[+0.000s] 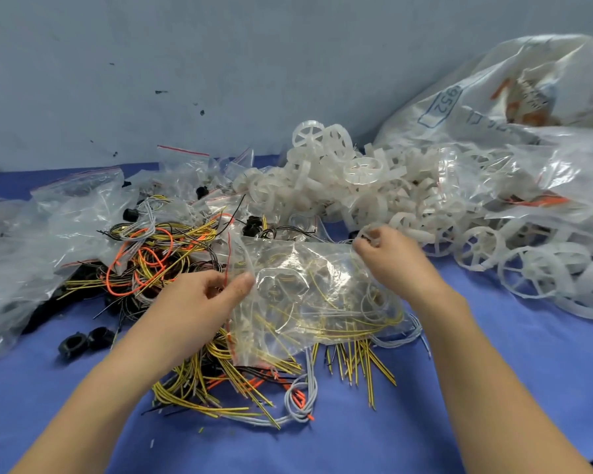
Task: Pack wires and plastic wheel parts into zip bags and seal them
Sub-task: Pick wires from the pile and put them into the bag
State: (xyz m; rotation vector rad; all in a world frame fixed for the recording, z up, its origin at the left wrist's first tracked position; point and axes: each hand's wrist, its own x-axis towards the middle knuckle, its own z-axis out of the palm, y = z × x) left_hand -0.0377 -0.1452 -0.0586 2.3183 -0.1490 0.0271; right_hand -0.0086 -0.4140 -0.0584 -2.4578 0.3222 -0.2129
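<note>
wire tangle [172,261] left, wheel heap [356,186] behind

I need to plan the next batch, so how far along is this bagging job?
Done: filled red-striped bags piled at back left. In hand: left hand and right hand hold a clear zip bag with yellow wires inside. Left: loose wires and the white wheel heap.

My left hand [216,295] pinching the zip bag [308,302] at its left edge, thumb and curled fingers closed, my right hand [387,258] pinching its far right corner, both forearms bare, reaching forward
</note>
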